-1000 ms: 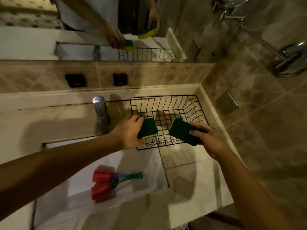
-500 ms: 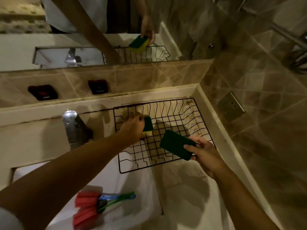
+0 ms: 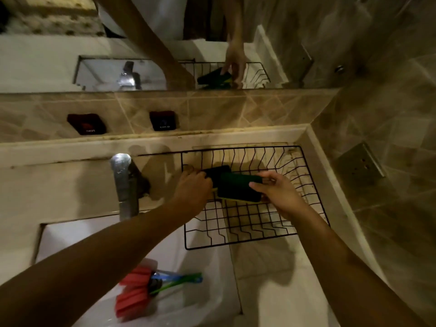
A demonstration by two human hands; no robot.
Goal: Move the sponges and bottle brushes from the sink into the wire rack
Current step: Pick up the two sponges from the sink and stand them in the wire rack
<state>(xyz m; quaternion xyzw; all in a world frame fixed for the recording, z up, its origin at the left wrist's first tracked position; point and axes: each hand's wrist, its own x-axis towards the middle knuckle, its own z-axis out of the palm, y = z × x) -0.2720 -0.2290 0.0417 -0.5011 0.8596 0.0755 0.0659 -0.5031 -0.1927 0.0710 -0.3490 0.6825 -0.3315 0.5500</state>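
I see a dim, warm-lit bathroom corner. A pale stone counter (image 3: 271,279) runs to the right wall, with a chrome tap (image 3: 125,185) standing at its back edge. Behind it, brown marbled tiles (image 3: 212,109) carry two dark buttons, one (image 3: 86,123) red-marked, the other (image 3: 163,120) reading COLD. Above the tiles a mirror (image 3: 59,67) spans the back wall. On the right wall I make out a metal socket plate (image 3: 361,162).
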